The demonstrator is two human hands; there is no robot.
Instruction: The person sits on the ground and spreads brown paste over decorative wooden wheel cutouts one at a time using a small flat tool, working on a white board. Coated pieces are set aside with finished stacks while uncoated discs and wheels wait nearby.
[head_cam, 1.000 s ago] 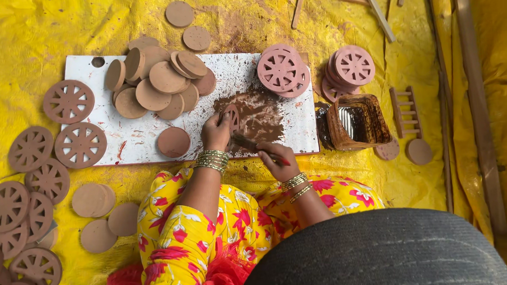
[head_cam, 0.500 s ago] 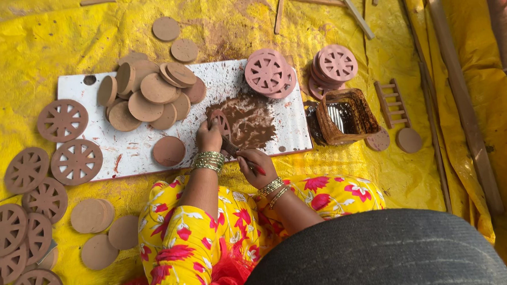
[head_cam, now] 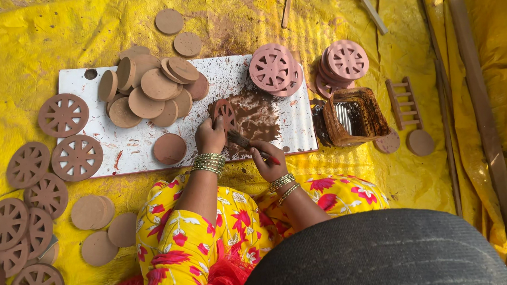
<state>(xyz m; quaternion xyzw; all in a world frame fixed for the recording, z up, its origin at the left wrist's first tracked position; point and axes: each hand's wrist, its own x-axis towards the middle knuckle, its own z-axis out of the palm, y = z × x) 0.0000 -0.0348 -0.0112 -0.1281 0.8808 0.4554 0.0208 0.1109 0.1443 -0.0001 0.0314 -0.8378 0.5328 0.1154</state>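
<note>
The left hand [head_cam: 210, 138] pinches a small spoked clay wheel [head_cam: 224, 111], its grip closed on the lower edge so the wheel stands tilted above the fingers, over a brown paint smear [head_cam: 260, 117] on the white board [head_cam: 128, 148]. The right hand [head_cam: 268, 163] is closed around a brush [head_cam: 247, 145]; the bristle end points up and left toward the wheel and sits just below it, while the red handle tip shows to the right of that grip. Both wrists carry stacked bangles.

Just left of the left grip lies a single plain clay disc [head_cam: 169, 148] on the board. Further up and left is a heap of plain discs [head_cam: 150, 89], overlapping one another. Above and right of the wheel, a stack of pink painted wheels [head_cam: 272, 69] rests on the board's upper corner, and a second pink stack [head_cam: 345, 61] lies beyond it on the yellow sheet [head_cam: 36, 30]. To the right of the right grip stands a rusty square tin [head_cam: 352, 115] holding dark paint, with a small ladder piece [head_cam: 403, 103] beside it.

Well to the left of both hands, brown spoked wheels [head_cam: 64, 115] lie spread over the board's edge and the sheet, with more plain discs [head_cam: 93, 212] below them, near the flowered yellow cloth [head_cam: 181, 236] on the person's knees.
</note>
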